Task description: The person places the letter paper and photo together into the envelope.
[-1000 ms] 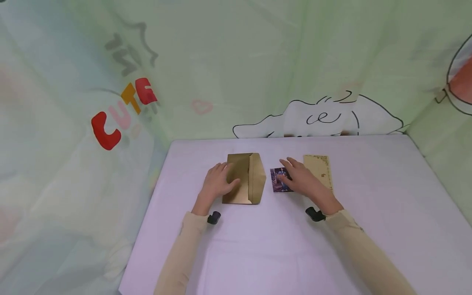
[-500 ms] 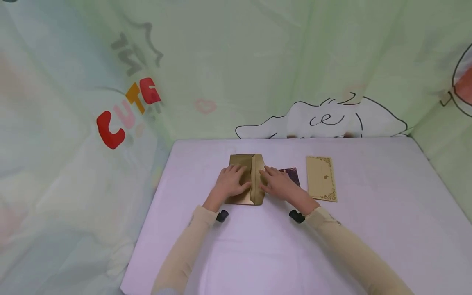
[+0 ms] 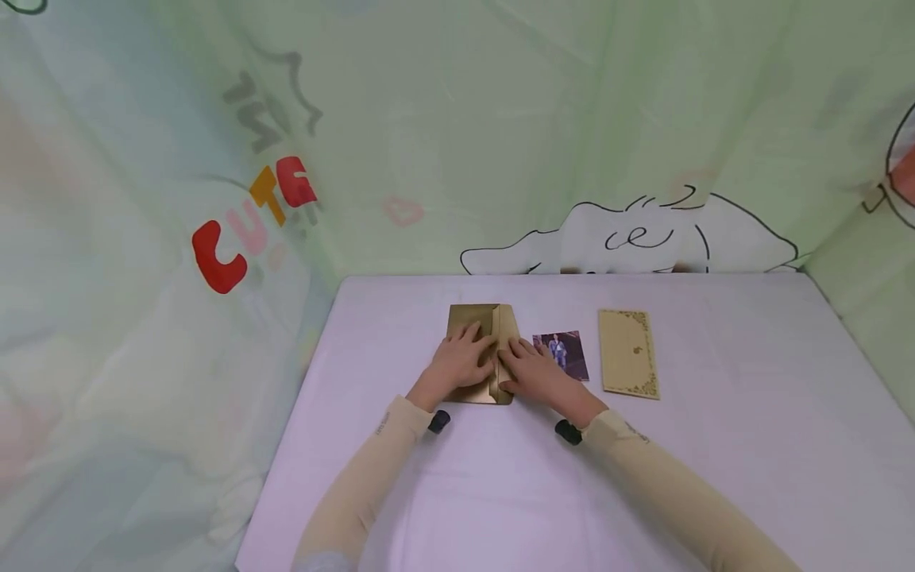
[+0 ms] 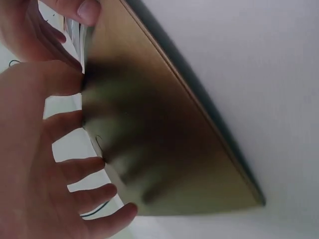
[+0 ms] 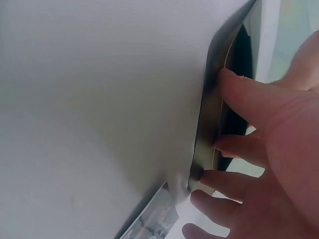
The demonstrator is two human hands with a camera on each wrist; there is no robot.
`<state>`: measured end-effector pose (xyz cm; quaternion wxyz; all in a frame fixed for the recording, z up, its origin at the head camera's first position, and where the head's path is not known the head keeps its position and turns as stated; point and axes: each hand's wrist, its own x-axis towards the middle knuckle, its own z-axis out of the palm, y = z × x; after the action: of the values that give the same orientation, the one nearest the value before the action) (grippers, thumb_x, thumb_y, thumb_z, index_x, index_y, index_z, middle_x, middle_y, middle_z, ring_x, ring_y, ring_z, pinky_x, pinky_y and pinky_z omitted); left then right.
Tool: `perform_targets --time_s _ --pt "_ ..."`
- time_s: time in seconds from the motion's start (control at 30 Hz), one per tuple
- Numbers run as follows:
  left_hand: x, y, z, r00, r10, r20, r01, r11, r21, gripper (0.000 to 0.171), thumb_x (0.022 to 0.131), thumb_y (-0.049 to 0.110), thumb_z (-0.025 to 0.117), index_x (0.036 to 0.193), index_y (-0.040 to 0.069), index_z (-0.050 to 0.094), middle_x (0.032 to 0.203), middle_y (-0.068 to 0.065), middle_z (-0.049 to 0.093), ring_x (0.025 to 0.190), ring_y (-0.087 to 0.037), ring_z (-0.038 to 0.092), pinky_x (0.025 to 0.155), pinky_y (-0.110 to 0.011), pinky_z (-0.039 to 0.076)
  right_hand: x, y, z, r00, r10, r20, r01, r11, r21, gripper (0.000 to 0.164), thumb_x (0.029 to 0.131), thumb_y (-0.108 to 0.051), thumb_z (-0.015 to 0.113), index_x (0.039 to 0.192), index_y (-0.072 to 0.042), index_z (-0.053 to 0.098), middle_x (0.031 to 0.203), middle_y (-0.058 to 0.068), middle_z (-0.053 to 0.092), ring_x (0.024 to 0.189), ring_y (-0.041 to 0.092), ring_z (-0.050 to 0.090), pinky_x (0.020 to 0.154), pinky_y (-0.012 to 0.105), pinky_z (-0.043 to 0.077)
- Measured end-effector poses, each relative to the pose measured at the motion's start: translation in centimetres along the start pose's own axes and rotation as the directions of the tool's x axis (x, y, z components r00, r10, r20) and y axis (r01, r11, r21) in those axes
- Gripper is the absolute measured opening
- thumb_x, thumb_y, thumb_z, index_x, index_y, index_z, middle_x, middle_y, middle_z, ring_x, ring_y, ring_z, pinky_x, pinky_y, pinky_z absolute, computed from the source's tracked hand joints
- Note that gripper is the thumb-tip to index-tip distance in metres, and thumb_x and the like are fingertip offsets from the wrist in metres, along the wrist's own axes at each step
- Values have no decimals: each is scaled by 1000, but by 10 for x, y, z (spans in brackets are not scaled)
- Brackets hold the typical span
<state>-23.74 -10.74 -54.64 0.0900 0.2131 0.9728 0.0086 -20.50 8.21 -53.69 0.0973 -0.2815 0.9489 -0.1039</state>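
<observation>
A gold envelope (image 3: 468, 314) lies on the table with its flap (image 3: 507, 318) unfolded toward the right. My left hand (image 3: 461, 359) rests on the envelope's body, fingers spread; the left wrist view shows its fingertips touching the gold surface (image 4: 209, 174). On the flap side, my right hand (image 3: 538, 373) touches the flap, its thumb and fingertips along the edge in the right wrist view. Just right of that hand lies a small photo (image 3: 574, 357) of a figure in blue, partly covered by the hand. Farther right is a tan card (image 3: 626, 353) with an ornate border.
A white cloth covers the table (image 3: 493, 492). Behind it hangs a pale green printed curtain (image 3: 443, 143), and another printed curtain (image 3: 143, 357) stands along the left side. Small black wrist cameras sit at both cuffs.
My right hand has moved left from over the photo onto the envelope's flap, uncovering most of the photo and the whole card. The left hand has slid slightly right across the envelope.
</observation>
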Motion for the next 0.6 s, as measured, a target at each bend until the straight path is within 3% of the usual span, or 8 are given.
perform_targets --time_s 0.2,0.33,0.47,0.6 --pt "2 -14 -6 997 67 47 -61 991 -122 62 100 58 49 154 29 37 167 -15 22 145 -35 41 98 -50 53 -2 1 -1 1000 17 0 -17 1000 17 64 97 -35 66 149 -2 45 158 29 33 146 48 32 115 69 25" --pt "3 -29 -10 985 131 109 -107 973 -202 84 86 69 64 153 30 33 168 -15 15 145 -34 42 101 -48 51 -3 1 -1 1000 10 -15 -10 1000 25 64 97 -36 67 147 -2 47 157 29 35 145 48 34 115 69 25" --pt "2 -41 -12 970 210 120 -180 959 -220 100 74 73 72 153 26 30 167 -20 13 149 -34 35 108 -46 47 -4 1 -1 999 2 -33 -1 999 38 63 96 -35 68 146 -2 49 156 30 37 144 47 35 114 68 26" --pt "-1 -43 -9 967 240 87 -222 958 -183 102 72 73 73 151 23 33 166 -24 16 147 -35 38 107 -45 48 -3 4 2 999 1 -49 4 996 86 64 96 -35 68 146 -2 48 156 29 37 145 46 35 113 69 27"
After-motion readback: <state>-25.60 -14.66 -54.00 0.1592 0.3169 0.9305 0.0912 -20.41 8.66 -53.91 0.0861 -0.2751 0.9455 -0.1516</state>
